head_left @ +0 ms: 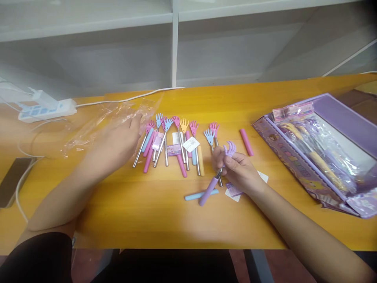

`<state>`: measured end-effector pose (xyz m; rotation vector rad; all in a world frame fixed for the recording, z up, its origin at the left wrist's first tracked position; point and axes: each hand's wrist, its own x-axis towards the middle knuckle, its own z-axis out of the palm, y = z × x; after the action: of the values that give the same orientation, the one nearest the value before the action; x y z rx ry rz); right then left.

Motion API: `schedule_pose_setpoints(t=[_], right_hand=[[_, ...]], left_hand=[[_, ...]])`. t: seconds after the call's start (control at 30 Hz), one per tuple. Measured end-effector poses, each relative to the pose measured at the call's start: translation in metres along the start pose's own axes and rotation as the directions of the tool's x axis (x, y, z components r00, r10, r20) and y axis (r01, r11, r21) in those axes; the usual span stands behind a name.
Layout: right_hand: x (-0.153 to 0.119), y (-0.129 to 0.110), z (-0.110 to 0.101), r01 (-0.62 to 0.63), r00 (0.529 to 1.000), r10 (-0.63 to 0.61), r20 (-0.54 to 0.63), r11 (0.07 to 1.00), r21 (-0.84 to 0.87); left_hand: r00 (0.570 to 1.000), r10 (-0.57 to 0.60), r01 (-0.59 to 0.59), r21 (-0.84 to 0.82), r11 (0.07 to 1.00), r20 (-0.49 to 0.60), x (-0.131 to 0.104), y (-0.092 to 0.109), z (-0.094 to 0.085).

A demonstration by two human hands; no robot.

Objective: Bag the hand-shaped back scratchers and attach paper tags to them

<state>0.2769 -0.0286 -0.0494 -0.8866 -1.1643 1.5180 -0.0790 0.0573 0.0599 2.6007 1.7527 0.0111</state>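
While right hand is grasping purple backscratcher near its claw, handle is pointing toward near side, by blue tube. Left hand is hovering left of backscratcher row, by clear plastic wrap; its grip I cannot tell. Open box is standing at right.

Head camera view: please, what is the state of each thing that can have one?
Purple back scratcher: held in right hand, handle tilted
Clear plastic wrap: crumpled
Purple box: open, wrapped scratchers inside
Blue tube: lying loose
Pink tube beside box: lying loose
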Motion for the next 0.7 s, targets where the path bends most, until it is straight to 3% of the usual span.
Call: schedule_pose_setpoints(t=[0.1, 0.2, 0.27, 0.4, 0.53, 0.6, 0.7], right_hand=[[0.001, -0.001, 0.002, -0.012, 1.0, 0.012, 0.003, 1.0, 0.004], [0.001, -0.005, 0.006, -0.026, 1.0, 0.026, 0.007, 1.0, 0.005], [0.002, -0.007, 0.009, -0.031, 0.999, 0.031, 0.008, 0.999, 0.035], [0.001, -0.007, 0.013, -0.091, 0.995, 0.086, 0.042, 0.985, 0.145], [-0.003, -0.001, 0.015, -0.19, 0.981, 0.183, 0.061, 0.97, 0.154], [-0.006, 0.001, 0.018, -0.23, 0.972, 0.224, 0.065, 0.965, 0.127], [-0.007, 0.004, 0.026, -0.251, 0.967, 0.247, 0.056, 0.963, 0.101]], left_hand=[[0.984, 0.098, -0.11, -0.075, 0.991, -0.148, -0.004, 0.011, -0.007], [0.911, 0.183, -0.284, -0.239, 0.929, -0.369, -0.006, 0.022, -0.009], [0.874, 0.166, -0.373, -0.412, 0.831, -0.457, -0.007, 0.031, -0.003], [0.931, 0.174, -0.365, -0.799, 0.478, -0.321, -0.009, 0.054, 0.029], [0.954, 0.17, -0.279, -0.938, 0.208, -0.246, -0.011, 0.072, 0.076], [0.955, 0.19, -0.256, -0.956, 0.14, -0.228, -0.013, 0.077, 0.092], [0.939, 0.202, -0.305, -0.945, 0.118, -0.278, -0.015, 0.081, 0.101]])
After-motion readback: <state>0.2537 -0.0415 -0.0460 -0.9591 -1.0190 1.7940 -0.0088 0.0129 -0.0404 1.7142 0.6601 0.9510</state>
